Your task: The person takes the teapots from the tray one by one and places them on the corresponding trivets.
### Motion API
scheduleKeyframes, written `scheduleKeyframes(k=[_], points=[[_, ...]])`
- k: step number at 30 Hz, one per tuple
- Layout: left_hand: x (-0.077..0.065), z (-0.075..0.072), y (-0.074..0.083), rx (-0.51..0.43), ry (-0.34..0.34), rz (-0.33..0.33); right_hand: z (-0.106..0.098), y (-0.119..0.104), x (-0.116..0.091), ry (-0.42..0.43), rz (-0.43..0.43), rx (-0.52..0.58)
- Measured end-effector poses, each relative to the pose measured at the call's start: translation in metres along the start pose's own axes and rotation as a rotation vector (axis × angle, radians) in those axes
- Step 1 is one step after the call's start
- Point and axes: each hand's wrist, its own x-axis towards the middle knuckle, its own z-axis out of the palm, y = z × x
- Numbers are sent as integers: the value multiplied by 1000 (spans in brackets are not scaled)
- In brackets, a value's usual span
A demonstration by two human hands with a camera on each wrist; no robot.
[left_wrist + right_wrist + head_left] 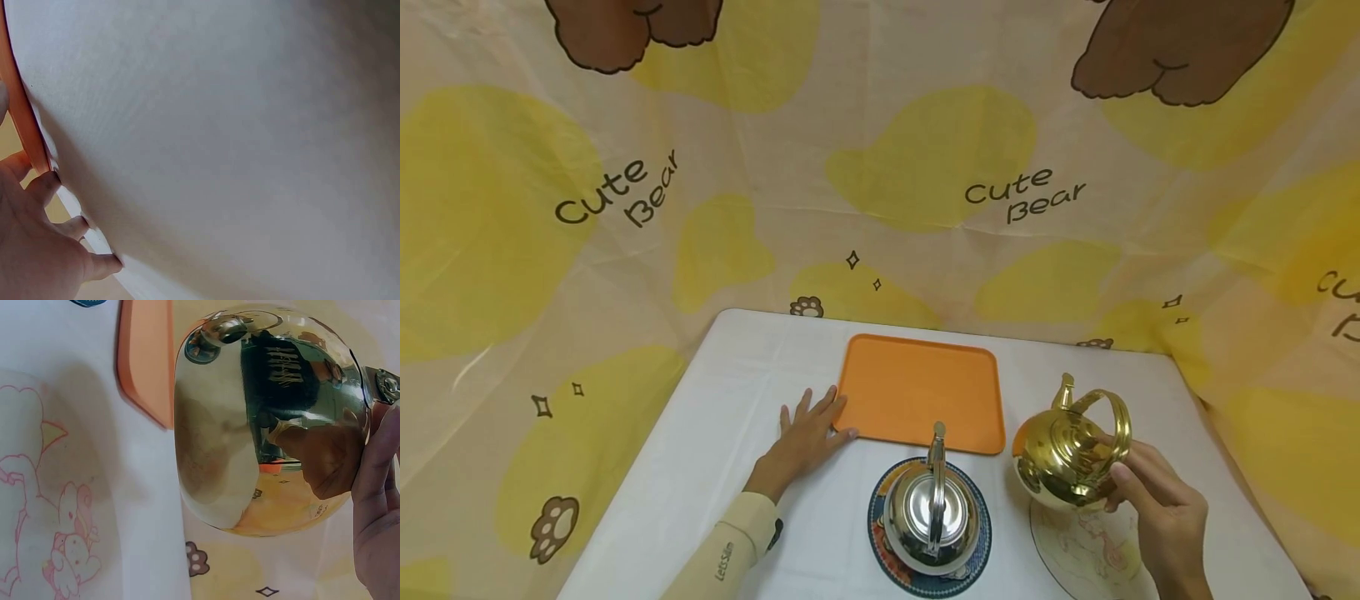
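My right hand (pixel 1165 508) grips a shiny gold teapot (pixel 1060 458) by its handle, up off the table at the right; its spout points away from me. In the right wrist view the gold body (pixel 269 425) fills the middle, with fingers at the handle's base. My left hand (pixel 805 437) lies with spread fingers at the left edge of an orange tray (pixel 921 392), fingertips at its rim. The left wrist view has the tray's edge (pixel 22 119) beside the fingers. Nearer me, a silver teapot (pixel 928 517) stands on a round patterned mat (pixel 880 537).
A pale round mat (pixel 1075 550) with a pink line drawing lies under the raised gold teapot. White cloth (pixel 752 358) covers the table. A yellow printed curtain (pixel 910 167) hangs close behind its far edge and along both sides.
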Motion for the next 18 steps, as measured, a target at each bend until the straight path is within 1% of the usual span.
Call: scheduleKeyframes(k=[4,11,18], points=[[0,0,0,1,-2,-2,-2,-4,-4,8,-19,16],[0,-1,0,-8,-2,0,-3,-9,-7,5,-69,79],[-1,-1,0,-10,-1,1,-4,-14,-11,0,-84,83]])
